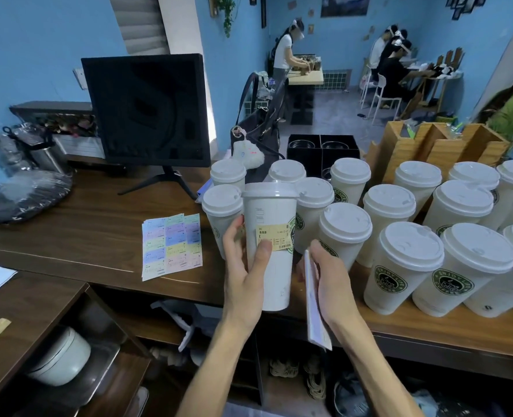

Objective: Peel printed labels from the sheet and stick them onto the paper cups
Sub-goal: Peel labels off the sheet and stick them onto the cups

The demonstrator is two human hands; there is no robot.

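White paper cups (405, 266): fifteen, one in left hand (243, 275).

Matt paper cup (269, 266), dark wooden counter (99, 236)

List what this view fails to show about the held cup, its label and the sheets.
Head view:
- Yellow printed label: small print too blurred; left hand thumb covers its lower corner.
- Tall white paper cup: logo mostly turned away.
- White label sheet in right hand: edge-on, face unseen.
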